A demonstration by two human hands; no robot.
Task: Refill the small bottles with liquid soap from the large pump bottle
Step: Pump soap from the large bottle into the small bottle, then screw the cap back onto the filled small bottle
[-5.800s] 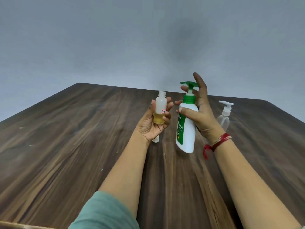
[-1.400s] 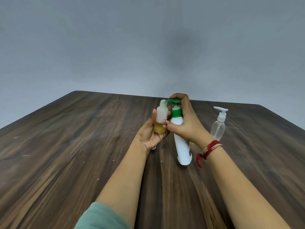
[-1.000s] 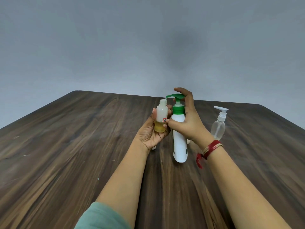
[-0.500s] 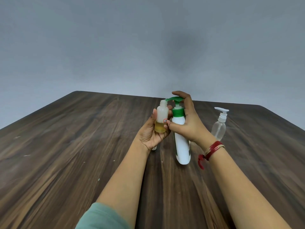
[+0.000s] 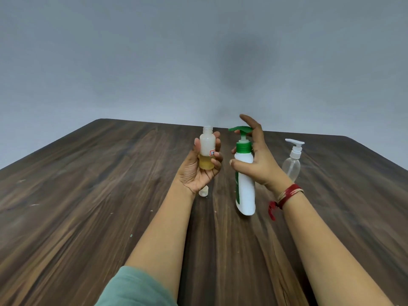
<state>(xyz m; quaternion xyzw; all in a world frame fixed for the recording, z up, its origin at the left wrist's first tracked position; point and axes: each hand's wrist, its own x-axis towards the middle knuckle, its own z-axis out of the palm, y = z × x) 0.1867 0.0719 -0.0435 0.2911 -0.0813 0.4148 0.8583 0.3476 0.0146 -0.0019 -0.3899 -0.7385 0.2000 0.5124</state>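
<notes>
The left hand (image 5: 194, 173) grips a frosted cylindrical small bottle (image 5: 207, 149); the right hand (image 5: 263, 165) clasps the smooth white pump bottle (image 5: 246, 191).

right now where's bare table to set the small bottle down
Widest bare stretch: the table left of the left hand, out to its left edge. Also bare: the near strip between the forearms. Crowded: around the cap, the white pump bottle and the clear pump bottle beside the right hand.
</notes>
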